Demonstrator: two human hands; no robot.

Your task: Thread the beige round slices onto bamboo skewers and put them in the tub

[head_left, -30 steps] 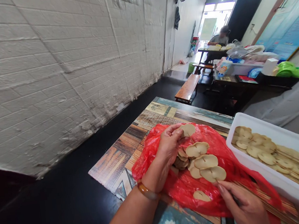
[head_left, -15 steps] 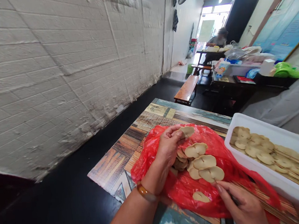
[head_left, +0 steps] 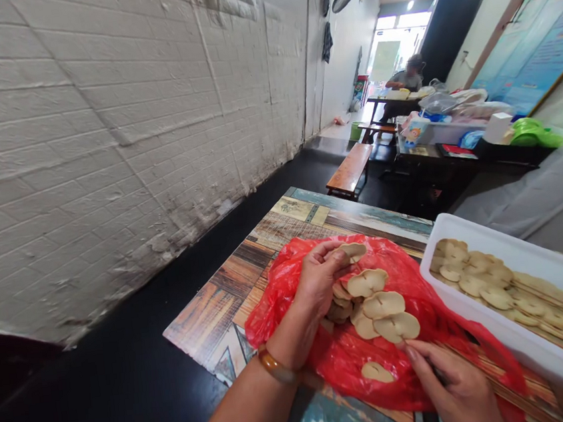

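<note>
My left hand (head_left: 320,270) pinches a flat, tan food slice (head_left: 353,252) at the far end of a row of slices. My right hand (head_left: 454,377) is closed on the near end of a thin skewer (head_left: 405,344), whose tip is hidden. Several round-lobed tan slices (head_left: 384,304) run in an overlapping line between my two hands, along the skewer. Below them, more slices (head_left: 339,311) lie on a spread red plastic bag (head_left: 280,298). One loose slice (head_left: 377,371) rests on the bag near my right hand.
A white plastic tub (head_left: 429,249) at the right holds rows of skewered slices (head_left: 496,296). Bare sticks (head_left: 500,376) lie between bag and tub on the patterned table (head_left: 212,312). Beyond are a wooden bench (head_left: 351,167), a cluttered table and a seated person (head_left: 406,80).
The view has shifted very slightly. Both hands keep nearly the same pose, with the slice and skewer still held.
</note>
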